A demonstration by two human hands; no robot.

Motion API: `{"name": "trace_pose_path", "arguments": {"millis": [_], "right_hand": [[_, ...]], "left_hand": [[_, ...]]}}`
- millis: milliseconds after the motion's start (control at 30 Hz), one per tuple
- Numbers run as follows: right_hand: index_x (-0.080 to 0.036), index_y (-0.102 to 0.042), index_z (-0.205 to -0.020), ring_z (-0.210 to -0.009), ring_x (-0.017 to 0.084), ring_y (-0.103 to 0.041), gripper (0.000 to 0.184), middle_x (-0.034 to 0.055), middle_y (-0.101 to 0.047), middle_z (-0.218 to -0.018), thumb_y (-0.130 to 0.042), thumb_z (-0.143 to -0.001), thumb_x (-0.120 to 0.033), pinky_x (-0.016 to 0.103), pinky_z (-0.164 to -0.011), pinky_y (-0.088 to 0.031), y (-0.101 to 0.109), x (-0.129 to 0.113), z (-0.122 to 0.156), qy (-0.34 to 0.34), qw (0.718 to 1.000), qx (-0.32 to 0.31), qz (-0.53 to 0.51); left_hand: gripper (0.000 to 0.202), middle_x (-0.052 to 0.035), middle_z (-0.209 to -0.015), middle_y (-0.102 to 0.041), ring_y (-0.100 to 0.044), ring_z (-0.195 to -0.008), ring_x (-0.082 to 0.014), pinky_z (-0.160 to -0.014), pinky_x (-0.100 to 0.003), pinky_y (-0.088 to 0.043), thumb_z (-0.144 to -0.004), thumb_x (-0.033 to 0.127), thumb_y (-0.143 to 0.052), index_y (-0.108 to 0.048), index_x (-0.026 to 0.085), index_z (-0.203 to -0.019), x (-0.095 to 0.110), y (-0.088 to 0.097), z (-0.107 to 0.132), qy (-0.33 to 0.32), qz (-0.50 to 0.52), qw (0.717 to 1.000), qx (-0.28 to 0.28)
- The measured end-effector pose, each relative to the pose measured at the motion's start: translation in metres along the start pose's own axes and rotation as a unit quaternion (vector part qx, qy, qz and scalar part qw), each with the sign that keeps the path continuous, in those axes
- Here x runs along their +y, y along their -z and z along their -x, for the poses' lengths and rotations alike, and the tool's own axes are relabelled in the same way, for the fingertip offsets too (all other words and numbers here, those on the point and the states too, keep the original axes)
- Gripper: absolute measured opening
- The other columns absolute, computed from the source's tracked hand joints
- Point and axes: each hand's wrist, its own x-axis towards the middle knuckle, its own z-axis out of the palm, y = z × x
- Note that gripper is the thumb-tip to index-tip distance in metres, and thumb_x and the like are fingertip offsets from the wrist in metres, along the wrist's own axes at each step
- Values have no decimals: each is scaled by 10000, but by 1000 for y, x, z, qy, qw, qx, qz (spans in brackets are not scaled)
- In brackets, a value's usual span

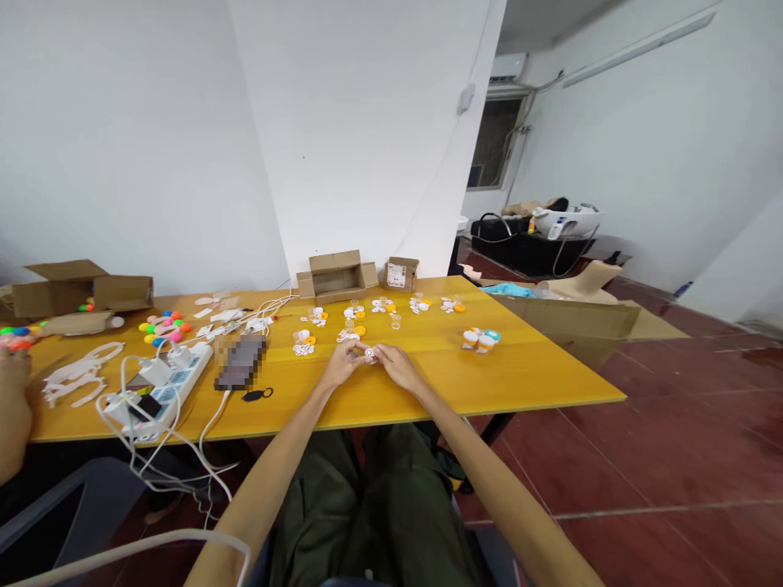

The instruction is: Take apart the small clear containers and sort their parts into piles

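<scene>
My left hand [343, 364] and my right hand [395, 364] meet over the front middle of the table. Between their fingertips is a small white round piece with dark spots [369, 353], too small to name exactly; both hands touch it. Just beyond my left hand lies a group of white discs and orange rings [350, 334]. Another such group [304, 342] sits to its left. Behind them, more small piles [318, 315] run in a row, with a clear plastic cup [395, 322] among them. Several capped clear jars [480, 340] stand together at the right.
The wooden table [519, 379] ends at my right. At left are a power strip [177, 391] with tangled white cables, a blurred dark device [241, 363], and coloured balls [165, 328]. Open cardboard boxes [336, 277] stand along the back. Another person's arm [13, 416] shows at far left.
</scene>
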Motion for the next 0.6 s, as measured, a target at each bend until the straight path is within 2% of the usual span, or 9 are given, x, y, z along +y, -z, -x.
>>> {"name": "trace_pose_path", "arguments": {"millis": [233,500,600], "right_hand": [[-247,-552,-663,-673,195,-585,408,17,-658,-704,-410,-973,-470,288,-665,-446,0,-2,0,-3,1000,9,-16],[-246,-541,-647,-653,198,-581,433,4,-623,-648,-367,-974,-471,291,-664,-450,-2,-7,1,-24,998,48,-13],[-249,-546,-645,-660,213,-589,385,10,-623,-642,-408,-953,-435,300,-660,-449,0,-8,1,-44,996,78,7]], "left_hand": [[119,-10,-760,-718,-632,-719,-173,-685,-286,-499,-744,294,-773,-755,205,-821,0,0,0,2,0,1000,3],[78,-26,-868,-736,-654,-847,-193,-792,-309,-501,-784,249,-720,-739,211,-849,0,-1,-2,-5,-33,999,31],[65,-33,-894,-731,-651,-890,-205,-825,-323,-497,-794,241,-709,-728,214,-849,2,-2,-1,-12,-54,998,38]]}}
